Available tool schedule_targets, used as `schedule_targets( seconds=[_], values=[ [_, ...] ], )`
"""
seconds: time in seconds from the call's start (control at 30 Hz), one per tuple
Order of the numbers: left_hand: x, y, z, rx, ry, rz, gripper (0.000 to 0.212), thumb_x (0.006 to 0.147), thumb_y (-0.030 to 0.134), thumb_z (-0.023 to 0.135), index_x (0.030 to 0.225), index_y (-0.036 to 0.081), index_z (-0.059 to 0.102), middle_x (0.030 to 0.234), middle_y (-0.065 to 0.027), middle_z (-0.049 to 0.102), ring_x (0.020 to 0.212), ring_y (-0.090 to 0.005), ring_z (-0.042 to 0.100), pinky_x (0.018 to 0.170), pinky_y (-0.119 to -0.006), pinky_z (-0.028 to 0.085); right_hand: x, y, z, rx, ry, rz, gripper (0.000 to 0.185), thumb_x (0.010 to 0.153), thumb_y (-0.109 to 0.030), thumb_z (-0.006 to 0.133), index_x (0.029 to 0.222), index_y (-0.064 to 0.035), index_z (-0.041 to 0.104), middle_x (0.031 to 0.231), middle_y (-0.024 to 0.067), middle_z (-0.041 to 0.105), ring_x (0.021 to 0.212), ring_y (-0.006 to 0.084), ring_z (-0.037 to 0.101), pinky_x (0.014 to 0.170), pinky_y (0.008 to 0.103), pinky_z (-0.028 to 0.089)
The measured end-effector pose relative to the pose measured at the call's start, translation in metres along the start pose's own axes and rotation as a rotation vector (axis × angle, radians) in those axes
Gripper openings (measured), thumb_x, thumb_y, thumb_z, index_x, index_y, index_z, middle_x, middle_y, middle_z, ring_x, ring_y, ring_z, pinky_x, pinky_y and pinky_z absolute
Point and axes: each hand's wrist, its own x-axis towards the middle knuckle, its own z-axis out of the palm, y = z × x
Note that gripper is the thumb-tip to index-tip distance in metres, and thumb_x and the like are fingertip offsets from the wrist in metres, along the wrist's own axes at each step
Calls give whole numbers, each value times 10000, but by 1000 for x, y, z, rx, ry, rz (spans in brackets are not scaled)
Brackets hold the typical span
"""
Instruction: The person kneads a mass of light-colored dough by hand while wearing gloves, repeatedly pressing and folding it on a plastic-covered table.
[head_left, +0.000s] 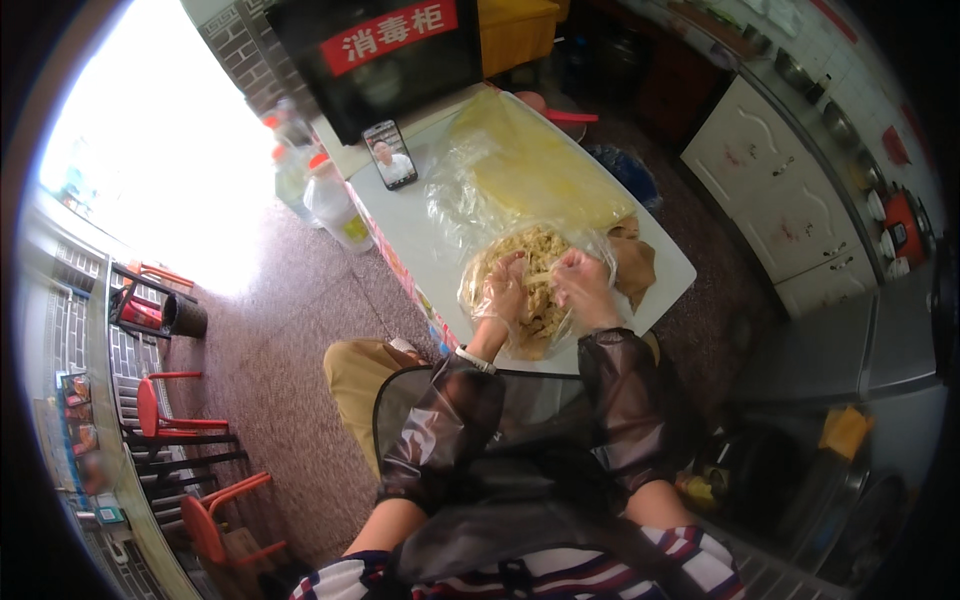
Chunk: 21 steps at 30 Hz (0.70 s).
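Observation:
Both my hands are over a clear plastic bag that is open and full of pale yellowish, shredded-looking food. What look like thin clear gloves cover the hands. My right hand pinches one end of a pale strip of the food. The strip's other end meets my left hand, its fingers partly curled; whether they grip it cannot be made out. Behind the bag lies a large, flat yellow plastic bag or sheet with crumpled clear film at its left.
A phone leans at the back left of the white table, a person on its screen. Brown paper lies right of the food. Plastic jugs stand left of the table, before a black cabinet. Red stools are further left.

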Motion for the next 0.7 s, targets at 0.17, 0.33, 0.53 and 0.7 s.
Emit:
schedule_targets(
  seconds=[0.17, 0.33, 0.53, 0.7],
  values=[
    [15, -20, -12, -115, 5, -99, 254, 925, 155, 445, 1147, 58, 520, 667, 10, 497, 510, -43, 390, 457, -211, 341, 4, -24, -15, 207, 60, 4, 103, 799, -25, 539, 855, -21, 453, 682, 48, 513, 502, 84, 468, 450, 218, 425],
    [6, 0, 15, -490, -33, -198, 315, 890, 49, 426, 1200, 58, 483, 816, -67, 628, 625, -100, 526, 546, -225, 427, 7, -8, 15, -516, -173, -128, 162, 758, -44, 622, 860, -57, 498, 707, 21, 533, 581, 74, 491, 485, 216, 416],
    [8, -7, -2, 187, -187, -31, 384, 873, 68, 440, 1253, 17, 414, 878, -85, 613, 759, -158, 582, 655, -269, 476, 0, 9, -7, -95, -39, -32, 107, 786, -59, 588, 835, -46, 494, 622, 11, 512, 528, 84, 490, 447, 205, 408],
    [30, -78, -58, 547, -189, 334, 632, 828, 109, 485, 1371, -9, 184, 634, -25, 481, 713, -224, 533, 703, -362, 473, 15, 6, -4, -153, -86, -136, 191, 821, -117, 611, 951, -35, 498, 767, 22, 527, 632, 74, 504, 491, 196, 424]
  ],
)
